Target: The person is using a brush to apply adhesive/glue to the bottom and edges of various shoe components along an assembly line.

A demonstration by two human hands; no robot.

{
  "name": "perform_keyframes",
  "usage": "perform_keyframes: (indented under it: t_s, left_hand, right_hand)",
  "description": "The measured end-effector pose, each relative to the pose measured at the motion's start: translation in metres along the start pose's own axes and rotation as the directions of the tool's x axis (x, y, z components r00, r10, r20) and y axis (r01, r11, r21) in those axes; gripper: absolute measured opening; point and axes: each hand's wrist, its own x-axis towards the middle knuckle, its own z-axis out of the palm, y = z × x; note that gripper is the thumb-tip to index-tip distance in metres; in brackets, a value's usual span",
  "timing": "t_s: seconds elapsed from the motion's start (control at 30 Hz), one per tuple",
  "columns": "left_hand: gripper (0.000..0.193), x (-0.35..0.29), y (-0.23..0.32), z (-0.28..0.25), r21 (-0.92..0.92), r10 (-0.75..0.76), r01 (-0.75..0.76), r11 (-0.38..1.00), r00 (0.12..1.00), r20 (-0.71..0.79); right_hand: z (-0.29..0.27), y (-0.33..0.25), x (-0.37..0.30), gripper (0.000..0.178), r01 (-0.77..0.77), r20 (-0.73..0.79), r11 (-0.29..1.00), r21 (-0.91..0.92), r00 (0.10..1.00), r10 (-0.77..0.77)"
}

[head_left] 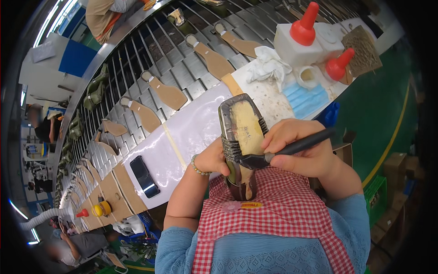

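Observation:
My left hand [211, 158] grips the side of a dark shoe upper [226, 107], which is turned bottom up in front of my apron. A pale yellowish filler [246, 130] covers the front of its underside, and dark ribbed material wraps its sides. My right hand [303, 146] is closed around the black handle of a brush [308, 140]. The brush's head lies low across the shoe's middle, and its bristle tips are hard to make out. My right fingertips are close to the edge of the filler.
Brown shoe soles [214, 61] lie along a slatted metal conveyor [191, 86]. On the bench are a phone [144, 176], a white bottle with a red nozzle [299, 43], an open white jar [309, 76], a crumpled cloth [270, 67] and a blue mask [305, 98]. Other people work beyond.

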Motion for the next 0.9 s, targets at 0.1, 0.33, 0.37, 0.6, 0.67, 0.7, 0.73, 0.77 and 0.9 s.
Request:
perform_keyframes:
  t_s: [0.1, 0.33, 0.37, 0.6, 0.67, 0.7, 0.73, 0.77, 0.9]
  left_hand:
    - [0.11, 0.003, 0.006, 0.005, -0.028, -0.028, 0.028, 0.999, 1.0, 0.014]
    - [0.113, 0.006, 0.001, 0.004, -0.062, -0.045, 0.048, 0.997, 0.998, 0.048]
    - [0.113, 0.005, 0.0, 0.002, -0.038, -0.035, 0.036, 0.999, 0.999, 0.039]
    - [0.112, -0.02, -0.024, -0.01, 0.088, -0.026, 0.045, 0.995, 0.979, -0.203]
    - [0.109, -0.023, -0.043, -0.008, -0.006, -0.004, 0.002, 1.0, 0.931, -0.365]
    - [0.109, -0.025, -0.048, -0.008, -0.011, 0.003, -0.007, 1.0, 0.937, -0.35]
    - [0.108, -0.025, -0.052, -0.009, -0.112, 0.025, -0.074, 0.991, 0.921, -0.389]
    - [0.107, -0.029, -0.056, -0.013, -0.206, 0.041, -0.144, 0.968, 0.9, -0.434]
    - [0.122, -0.028, -0.042, -0.02, -0.104, 0.086, -0.175, 0.979, 0.821, -0.565]
  right_hand:
    - [-0.001, 0.002, 0.007, 0.018, 0.043, -0.088, 0.997, -0.063, 0.995, -0.048]
    - [-0.008, -0.005, 0.001, 0.018, 0.147, 0.025, 0.963, -0.225, 0.989, -0.145]
    - [-0.01, -0.006, -0.001, 0.019, 0.092, 0.044, 0.98, -0.177, 0.995, -0.086]
    - [-0.088, 0.004, -0.009, 0.017, -0.253, -0.523, 0.934, -0.253, 0.848, 0.088]
    - [-0.119, 0.023, -0.01, 0.016, -0.408, -0.624, 0.767, -0.495, 0.782, 0.013]
    - [-0.13, 0.033, -0.011, 0.017, -0.44, -0.636, 0.73, -0.522, 0.772, 0.01]
    - [-0.139, 0.044, -0.012, 0.018, -0.471, -0.648, 0.693, -0.546, 0.762, 0.008]
    - [-0.146, 0.053, -0.01, 0.018, -0.471, -0.648, 0.686, -0.554, 0.762, 0.001]
    - [-0.161, 0.082, -0.007, 0.022, -0.509, -0.612, 0.594, -0.623, 0.79, 0.035]
